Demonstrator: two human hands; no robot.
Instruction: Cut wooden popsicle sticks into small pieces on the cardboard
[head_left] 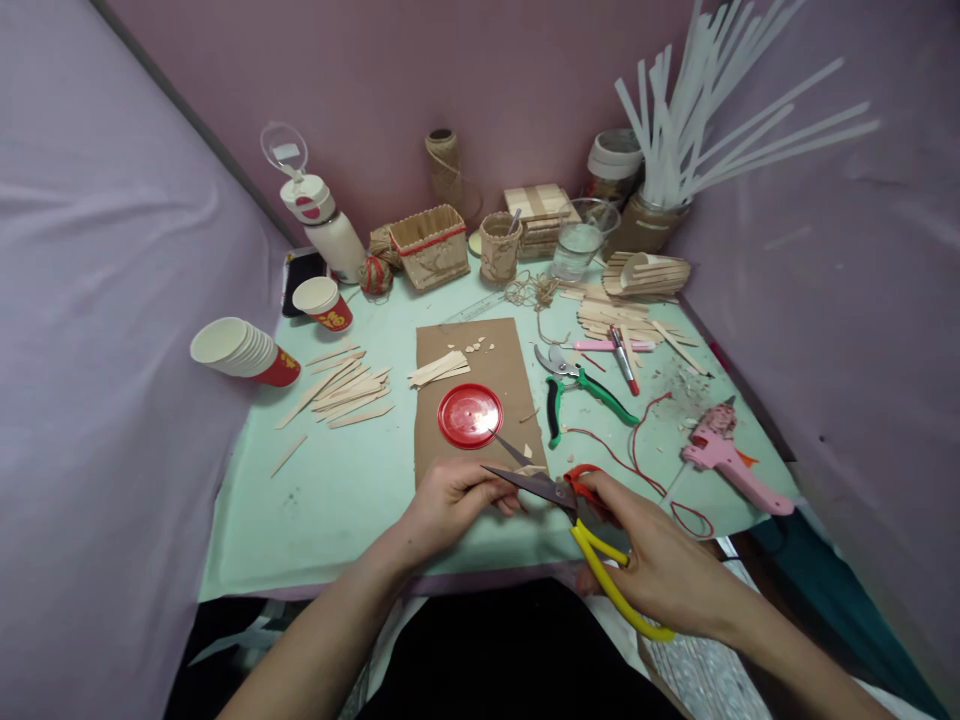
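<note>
At table's near edge, left to right: left hand pinched on a small wooden stick piece, long axis running left-right, tip poking between open blades of scissors. Just right, touching nothing else, right hand closed through yellow handles, blades pointing left toward the nearer left hand.

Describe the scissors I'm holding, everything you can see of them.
The scissors have dark metal blades, a red part at the pivot and yellow loop handles. The blades are open, pointing left over the brown cardboard's near edge. The right hand grips the handles; the left hand holds a small wooden piece between the blades.
</note>
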